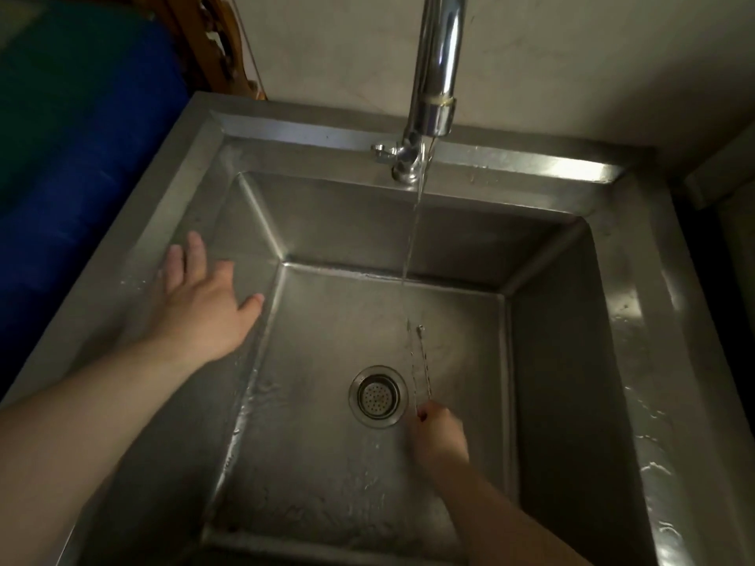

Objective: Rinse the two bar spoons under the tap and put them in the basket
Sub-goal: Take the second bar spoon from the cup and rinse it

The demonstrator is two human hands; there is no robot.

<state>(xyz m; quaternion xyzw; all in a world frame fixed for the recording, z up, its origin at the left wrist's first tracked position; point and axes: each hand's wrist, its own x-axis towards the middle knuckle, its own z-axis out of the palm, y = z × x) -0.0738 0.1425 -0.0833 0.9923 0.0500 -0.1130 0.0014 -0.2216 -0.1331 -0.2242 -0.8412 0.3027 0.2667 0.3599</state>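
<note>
My right hand [439,437] is low in the steel sink [637,361], shut on two thin twisted-stem bar spoons [421,361]. Their stems point away from me, toward the spot where the water falls. A chrome tap [435,75] rises at the back rim and a thin stream of water [412,239] runs from it down past the spoon tips. My left hand [200,296] is open with fingers spread, hovering over the sink's left rim and holding nothing. No basket is in view.
A round strainer drain [378,396] sits in the wet sink floor just left of my right hand. The tap's small valve handle [382,151] is at its base. A blue and green surface [73,149] lies left of the sink.
</note>
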